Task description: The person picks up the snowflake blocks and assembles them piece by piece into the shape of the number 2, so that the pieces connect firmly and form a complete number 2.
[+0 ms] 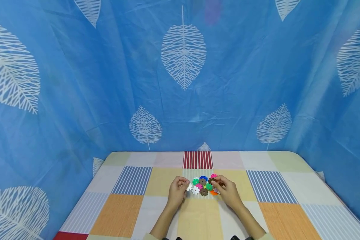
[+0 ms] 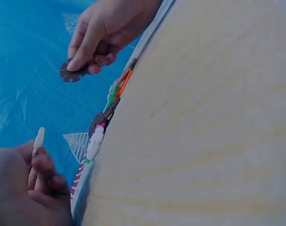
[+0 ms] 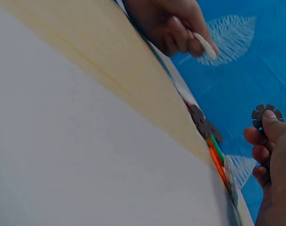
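In the head view, my left hand is at the left side of a small pile of colourful notched plastic discs. Its thumb and fingers pinch a white notched disc, seen edge-on in the left wrist view. My right hand, on the pile's right side, pinches a brown notched disc between thumb and forefinger. Both held discs are raised above the table. Between the hands lie a white disc, a brown disc, a green disc and several others, overlapping one another.
The discs lie on a table with a patchwork-patterned cloth. A blue curtain with white leaf prints hangs behind the table and along both sides. An orange disc sits at the pile's near right, close to my right hand.
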